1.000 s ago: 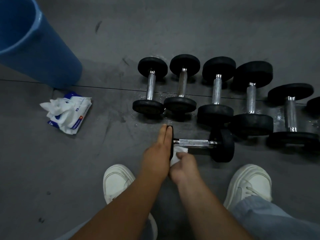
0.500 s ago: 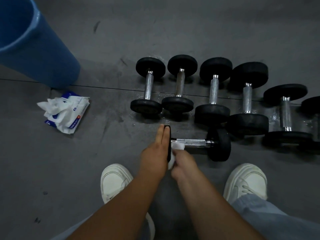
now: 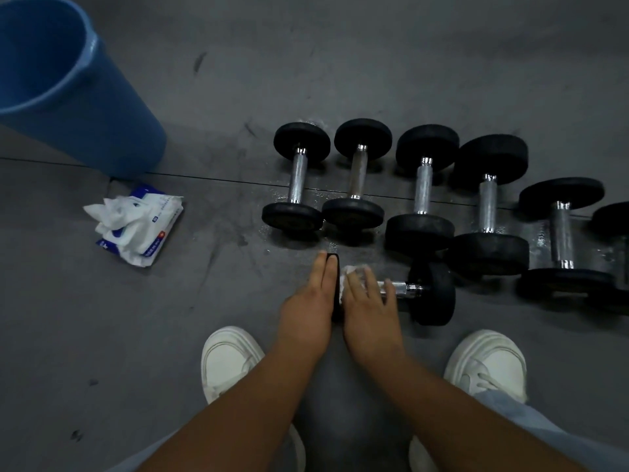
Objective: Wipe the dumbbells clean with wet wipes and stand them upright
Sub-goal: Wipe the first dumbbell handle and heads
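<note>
Past the blue bucket (image 3: pixel 85 107) and the open pack of wet wipes (image 3: pixel 136 229), the left hand (image 3: pixel 306 301) still lies flat, fingers straight and together, bracing the near plate of the dumbbell (image 3: pixel 432 294) lying on the floor between the feet. The right hand (image 3: pixel 369 301), bunched low by that plate a second ago, has slid up and now drapes its fingers over the steel handle (image 3: pixel 405 287), pressing the wet wipe (image 3: pixel 354 271) around it. So wiping has probably reached the grip; this one and the row of dumbbells (image 3: pixel 422 189) behind all lie on their sides, none upright.
</note>
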Demonstrator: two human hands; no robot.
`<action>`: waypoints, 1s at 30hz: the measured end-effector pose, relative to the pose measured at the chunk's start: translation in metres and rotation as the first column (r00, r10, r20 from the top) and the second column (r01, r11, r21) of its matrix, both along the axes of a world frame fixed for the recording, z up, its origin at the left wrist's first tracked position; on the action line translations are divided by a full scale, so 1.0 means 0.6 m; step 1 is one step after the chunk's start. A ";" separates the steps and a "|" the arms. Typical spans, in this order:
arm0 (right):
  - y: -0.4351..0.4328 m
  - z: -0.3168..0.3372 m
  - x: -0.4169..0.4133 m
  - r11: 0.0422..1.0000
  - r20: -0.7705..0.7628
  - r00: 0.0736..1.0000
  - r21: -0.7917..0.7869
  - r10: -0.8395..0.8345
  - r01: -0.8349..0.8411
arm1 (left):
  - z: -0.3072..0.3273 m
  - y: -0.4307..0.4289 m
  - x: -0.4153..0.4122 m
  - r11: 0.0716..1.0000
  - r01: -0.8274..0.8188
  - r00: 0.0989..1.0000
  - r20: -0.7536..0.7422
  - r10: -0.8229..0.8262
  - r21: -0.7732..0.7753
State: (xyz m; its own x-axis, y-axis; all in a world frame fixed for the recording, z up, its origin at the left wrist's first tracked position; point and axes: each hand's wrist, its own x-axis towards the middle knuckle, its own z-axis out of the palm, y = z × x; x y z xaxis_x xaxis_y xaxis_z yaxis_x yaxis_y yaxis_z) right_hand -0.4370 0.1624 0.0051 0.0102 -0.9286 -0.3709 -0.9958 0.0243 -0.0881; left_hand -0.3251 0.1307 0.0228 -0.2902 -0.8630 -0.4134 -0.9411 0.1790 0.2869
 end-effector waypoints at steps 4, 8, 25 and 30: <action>-0.033 0.002 0.001 0.997 -0.020 1.000 0.078 -0.021 0.022 | 0.004 -0.002 0.001 1.000 -0.006 1.000 0.009 0.006 -0.003; 0.035 0.012 0.007 0.999 0.049 0.998 0.037 -0.038 0.036 | 0.000 0.000 0.002 1.000 0.005 1.000 0.003 -0.005 0.001; -0.013 0.000 -0.002 0.998 0.058 0.997 0.024 -0.059 0.058 | -0.002 -0.016 0.001 1.000 -0.006 1.000 -0.025 0.006 0.002; -0.015 0.005 -0.003 0.999 0.057 0.997 -0.012 -0.046 0.047 | 0.001 -0.019 -0.002 1.000 0.013 1.000 -0.002 -0.013 0.023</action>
State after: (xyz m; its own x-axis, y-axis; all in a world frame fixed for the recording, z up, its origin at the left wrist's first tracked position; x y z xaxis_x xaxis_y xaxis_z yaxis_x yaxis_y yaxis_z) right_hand -0.4390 0.1531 0.0083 -0.0125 -0.9334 -0.3585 -0.9870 0.0689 -0.1449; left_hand -0.3260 0.1193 0.0235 -0.3026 -0.8494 -0.4323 -0.9380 0.1850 0.2931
